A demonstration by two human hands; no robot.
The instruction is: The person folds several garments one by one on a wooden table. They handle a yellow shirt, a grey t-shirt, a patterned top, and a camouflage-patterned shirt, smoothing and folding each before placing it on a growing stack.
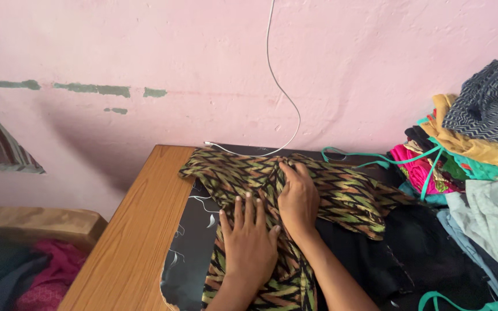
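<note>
Left hand (pixel 250 241) pressed flat, fingers spread, on zigzag-print garment (pixel 341 193), gripping nothing. Right hand (pixel 298 196) at 1 o'clock, fingers curled over a fold. Clothes pile (pixel 479 150) at 3 o'clock.

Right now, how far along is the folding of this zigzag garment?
Early. Both hands, left hand and right hand, press flat on the zigzag garment, which lies partly spread on the table. No finished folded stack shows. The clothes pile at right stays unsorted.
</note>
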